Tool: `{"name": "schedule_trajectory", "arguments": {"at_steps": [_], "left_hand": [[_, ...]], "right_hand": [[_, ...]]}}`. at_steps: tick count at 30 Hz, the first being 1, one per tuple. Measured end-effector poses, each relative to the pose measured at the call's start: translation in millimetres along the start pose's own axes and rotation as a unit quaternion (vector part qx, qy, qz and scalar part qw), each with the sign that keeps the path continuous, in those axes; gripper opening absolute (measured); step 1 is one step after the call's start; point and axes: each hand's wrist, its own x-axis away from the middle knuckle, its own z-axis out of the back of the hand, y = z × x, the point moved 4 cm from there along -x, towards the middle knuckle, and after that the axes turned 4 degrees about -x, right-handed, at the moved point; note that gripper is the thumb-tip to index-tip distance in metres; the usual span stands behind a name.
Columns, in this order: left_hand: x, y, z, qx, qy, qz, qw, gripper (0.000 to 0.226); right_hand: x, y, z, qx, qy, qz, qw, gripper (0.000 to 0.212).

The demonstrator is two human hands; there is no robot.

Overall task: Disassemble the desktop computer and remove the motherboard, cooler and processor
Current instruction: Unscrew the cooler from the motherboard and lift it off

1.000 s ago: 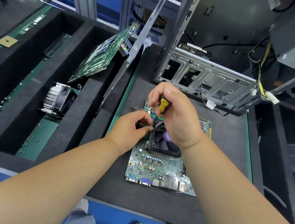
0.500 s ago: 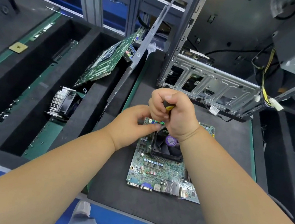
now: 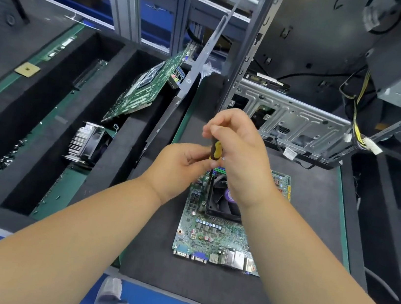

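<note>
Green motherboard (image 3: 210,235) lies flat on the dark grey desk (image 3: 152,268), out of the case. Black square cooler fan (image 3: 222,201) is mounted on it, toward its 12 o'clock half.

Right hand (image 3: 239,154) grips the yellow-and-black screwdriver (image 3: 215,150) upright at the cooler's 10 o'clock corner. Left hand (image 3: 179,167) pinches near the shaft; contact unclear.

Step, judged: loosening cooler screws. Next: remaining corners, then lift.

Open silver metal case (image 3: 289,118) at 12 o'clock.

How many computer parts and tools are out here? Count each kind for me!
Green circuit boards: 2, the motherboard on the mat and another board leaning in the tray.
Coolers with fans: 2, one on the motherboard, one loose cooler in the tray.
Screwdrivers: 1, the screwdriver.
Computer cases: 1, the case.
Total: 6.
</note>
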Motion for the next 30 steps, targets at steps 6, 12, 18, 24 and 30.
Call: {"name": "schedule_trajectory", "arguments": {"at_steps": [6,12,18,24,30], "left_hand": [[8,-10,-7,-0.032,-0.032,0.008,0.999,0.011],[10,-31,-35,-0.139,-0.091,-0.015,0.986,0.043],[17,-52,-36,-0.119,-0.112,0.027,0.986,0.081],[19,-55,-34,-0.126,-0.113,0.039,0.985,0.080],[19,-56,-38,-0.125,-0.104,0.040,0.986,0.079]], "right_hand": [[13,8,-12,-0.045,0.056,0.059,0.996,0.043],[4,8,-19,-0.059,-0.051,0.056,0.995,0.042],[-12,3,6,-0.160,-0.089,0.016,0.983,0.038],[-5,15,4,-0.093,-0.092,0.017,0.991,0.008],[2,24,9,-0.080,0.057,0.047,0.994,0.016]]}}
